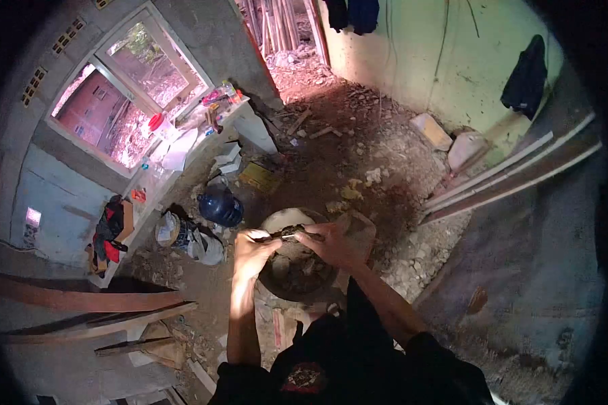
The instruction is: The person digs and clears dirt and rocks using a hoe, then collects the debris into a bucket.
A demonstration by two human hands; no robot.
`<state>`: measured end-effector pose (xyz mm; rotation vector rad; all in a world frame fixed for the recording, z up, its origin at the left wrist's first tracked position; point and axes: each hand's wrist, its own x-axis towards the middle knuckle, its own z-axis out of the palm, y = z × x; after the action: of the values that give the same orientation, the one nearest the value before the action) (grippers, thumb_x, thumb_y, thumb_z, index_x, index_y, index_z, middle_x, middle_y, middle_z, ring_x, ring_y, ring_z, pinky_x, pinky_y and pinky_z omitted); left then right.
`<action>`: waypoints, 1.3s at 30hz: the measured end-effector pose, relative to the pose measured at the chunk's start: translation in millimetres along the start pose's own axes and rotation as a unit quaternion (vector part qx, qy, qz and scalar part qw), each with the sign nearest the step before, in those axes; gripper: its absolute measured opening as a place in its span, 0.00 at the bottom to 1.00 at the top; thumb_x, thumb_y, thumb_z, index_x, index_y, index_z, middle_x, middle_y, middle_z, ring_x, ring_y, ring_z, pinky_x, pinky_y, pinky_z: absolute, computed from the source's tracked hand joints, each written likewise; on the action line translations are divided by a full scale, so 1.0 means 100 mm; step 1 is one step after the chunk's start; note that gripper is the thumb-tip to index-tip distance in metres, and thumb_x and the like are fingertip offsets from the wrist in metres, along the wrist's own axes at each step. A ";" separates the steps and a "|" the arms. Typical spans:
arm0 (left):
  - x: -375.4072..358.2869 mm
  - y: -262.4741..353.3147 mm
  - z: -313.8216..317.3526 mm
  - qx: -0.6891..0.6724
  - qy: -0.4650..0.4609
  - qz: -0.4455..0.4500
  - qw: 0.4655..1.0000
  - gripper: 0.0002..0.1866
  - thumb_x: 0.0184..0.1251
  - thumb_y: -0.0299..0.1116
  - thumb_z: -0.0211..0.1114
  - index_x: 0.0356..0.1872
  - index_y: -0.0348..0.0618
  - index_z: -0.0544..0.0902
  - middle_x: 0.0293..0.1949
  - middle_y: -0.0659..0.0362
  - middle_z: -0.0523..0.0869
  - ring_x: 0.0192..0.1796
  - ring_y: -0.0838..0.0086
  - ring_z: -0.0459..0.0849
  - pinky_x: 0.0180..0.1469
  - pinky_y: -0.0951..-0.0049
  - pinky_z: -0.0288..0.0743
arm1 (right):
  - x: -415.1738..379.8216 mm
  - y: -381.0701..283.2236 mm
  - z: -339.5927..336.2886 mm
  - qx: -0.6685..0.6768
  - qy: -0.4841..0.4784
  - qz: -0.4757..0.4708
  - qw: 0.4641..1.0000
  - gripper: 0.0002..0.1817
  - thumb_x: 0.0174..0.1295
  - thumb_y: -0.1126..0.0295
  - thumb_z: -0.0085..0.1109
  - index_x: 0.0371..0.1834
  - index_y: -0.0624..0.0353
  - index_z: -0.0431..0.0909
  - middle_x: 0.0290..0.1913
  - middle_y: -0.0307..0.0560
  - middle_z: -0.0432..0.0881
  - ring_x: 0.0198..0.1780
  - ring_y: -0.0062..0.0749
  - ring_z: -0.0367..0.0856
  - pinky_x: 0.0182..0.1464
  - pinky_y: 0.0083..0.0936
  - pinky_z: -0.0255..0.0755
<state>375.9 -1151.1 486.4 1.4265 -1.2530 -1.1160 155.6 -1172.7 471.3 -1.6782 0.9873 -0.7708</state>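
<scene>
Both hands are raised over a round dark tub (292,295), which has pale material at its far side and dark lumps inside. Between them stretches a thin, dark, uneven strip (290,231) whose kind I cannot make out. My left hand (252,250) pinches its left end between thumb and fingers. At the other end, the fingers of my right hand (327,243) are closed on it, with the thumb on the near side. The strip is small and partly covered by the fingers.
A blue water jug (220,204) and white sacks (203,244) lie left of the tub. A cluttered ledge (165,165) runs under the window. Rubble (412,253) covers the floor at right, beside long pale boards (500,177). Wooden planks (94,297) jut in at lower left.
</scene>
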 end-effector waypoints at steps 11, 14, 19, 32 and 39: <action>2.92 0.67 0.34 -0.067 0.009 0.151 0.986 0.07 0.56 0.25 0.75 0.27 0.37 0.83 0.23 0.67 0.82 0.26 0.86 0.76 0.31 0.81 0.70 | 2.77 0.16 -1.68 0.010 0.076 -0.048 0.996 0.25 0.63 0.48 0.64 0.29 0.64 0.86 0.19 0.47 0.78 0.25 0.33 0.78 0.34 0.33 0.74; 3.68 0.48 0.29 -0.041 0.028 0.060 0.997 0.10 0.68 0.31 0.67 0.29 0.36 0.82 0.25 0.66 0.82 0.31 0.84 0.78 0.33 0.78 0.72 | 3.56 0.34 -2.33 -0.149 0.044 -0.144 0.977 0.22 0.62 0.52 0.66 0.28 0.64 0.84 0.21 0.43 0.79 0.32 0.33 0.81 0.44 0.31 0.73; 5.36 0.59 0.70 0.020 0.079 0.099 0.992 0.16 0.71 0.41 0.65 0.29 0.37 0.83 0.22 0.68 0.77 0.27 0.85 0.69 0.29 0.79 0.63 | 5.06 0.67 -3.30 -0.114 0.084 -0.072 0.987 0.16 0.64 0.56 0.67 0.36 0.61 0.82 0.32 0.44 0.79 0.36 0.26 0.80 0.43 0.33 0.76; 9.88 1.11 1.03 -0.012 0.060 0.050 0.997 0.23 0.65 0.46 0.70 0.19 0.39 0.76 0.18 0.70 0.69 0.24 0.83 0.62 0.27 0.75 0.55 | 8.79 1.52 -5.07 0.014 0.138 0.039 0.990 0.14 0.66 0.63 0.65 0.28 0.60 0.77 0.26 0.29 0.70 0.33 0.16 0.70 0.40 0.22 0.68; 11.88 1.45 1.05 -0.034 0.085 0.085 0.992 0.22 0.63 0.45 0.72 0.20 0.35 0.83 0.20 0.65 0.80 0.26 0.84 0.72 0.31 0.76 0.65 | 10.82 2.06 -5.92 0.010 0.139 0.011 0.990 0.16 0.64 0.57 0.67 0.32 0.60 0.80 0.31 0.35 0.77 0.36 0.20 0.75 0.42 0.24 0.71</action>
<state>338.9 -2350.8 535.4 1.3089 -1.1787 -0.8947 102.4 -2421.5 487.0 -1.5663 1.1831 -1.0156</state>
